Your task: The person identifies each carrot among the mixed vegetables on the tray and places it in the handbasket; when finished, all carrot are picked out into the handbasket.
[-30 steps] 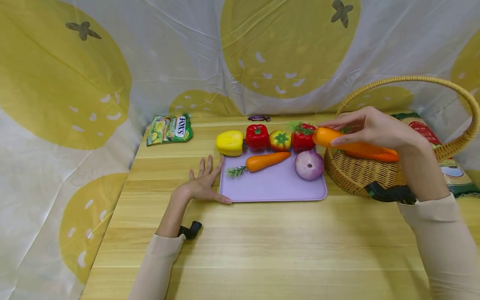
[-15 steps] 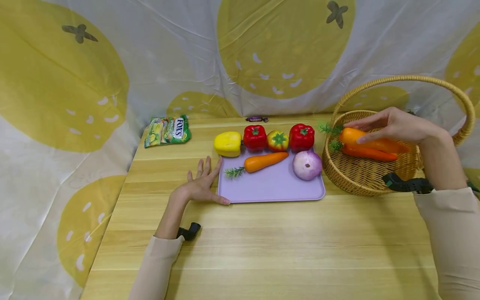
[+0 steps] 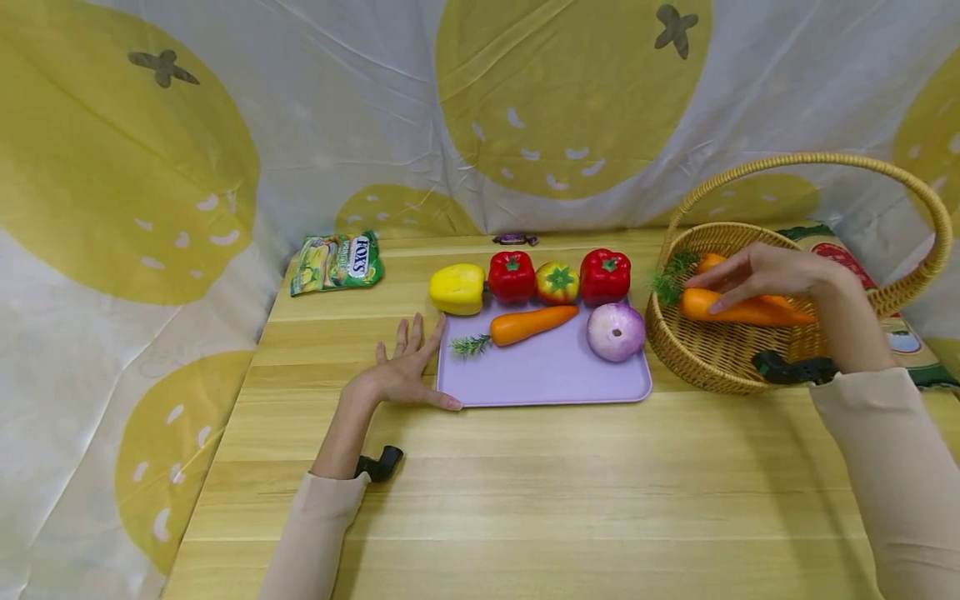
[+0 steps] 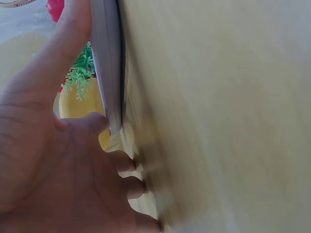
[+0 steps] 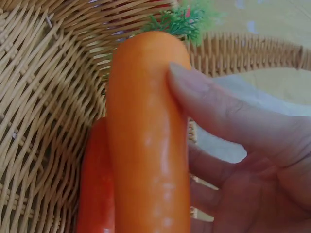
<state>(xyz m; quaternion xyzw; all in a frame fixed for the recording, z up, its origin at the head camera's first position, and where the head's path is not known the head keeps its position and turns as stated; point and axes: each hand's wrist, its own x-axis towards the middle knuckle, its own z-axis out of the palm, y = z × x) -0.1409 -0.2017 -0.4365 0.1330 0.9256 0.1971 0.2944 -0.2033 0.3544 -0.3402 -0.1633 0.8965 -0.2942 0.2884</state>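
My right hand pinches an orange carrot near its leafy end, low inside the wicker basket. In the right wrist view the thumb presses one side of that carrot, and a redder carrot lies beside it in the basket. My left hand is spread at the left edge of the lilac tray, thumb at its front corner. A second carrot and a purple onion lie on the tray. Close up, the left fingers reach down beside the tray's rim.
Along the tray's back sit a yellow bell pepper, a red one, a yellow-red one and another red one. A Fox's candy bag, a wrapped purple sweet and a large packet lie around them. The basket's handle arches high.
My right hand has carried the carrot rightward from beside the red pepper, then lowered it into the basket. The left hand has stayed at the tray's edge.
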